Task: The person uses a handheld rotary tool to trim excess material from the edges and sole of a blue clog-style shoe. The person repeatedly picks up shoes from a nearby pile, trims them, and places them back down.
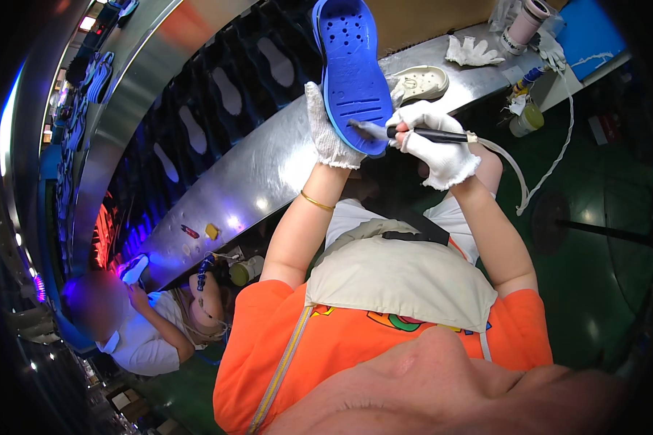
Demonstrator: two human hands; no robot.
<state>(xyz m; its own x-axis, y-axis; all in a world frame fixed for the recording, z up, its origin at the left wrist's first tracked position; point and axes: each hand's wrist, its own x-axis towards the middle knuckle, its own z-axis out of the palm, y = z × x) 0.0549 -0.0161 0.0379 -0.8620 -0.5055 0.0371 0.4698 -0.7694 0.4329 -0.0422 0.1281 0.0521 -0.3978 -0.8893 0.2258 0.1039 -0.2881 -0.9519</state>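
My left hand (331,134), in a white knit glove with a gold bangle at the wrist, is closed on the near left edge of a blue shoe sole (353,72). The sole is tilted up, with a cluster of small holes at its far end and grooves across its near part. In my gloved right hand (437,145) is a black-handled brush (435,135), a pale tube running from its back end. The brush tip touches the sole's grooved area. Just beyond my right hand, a cream clog (421,83) rests on the metal ledge (268,148).
A dark conveyor carrying several pale soles (226,91) runs beyond the ledge. Spare white gloves (473,52) and a pink cup (527,25) lie at far right, near a hanging jar (527,119). A co-worker (149,326) sits at left holding a shoe part.
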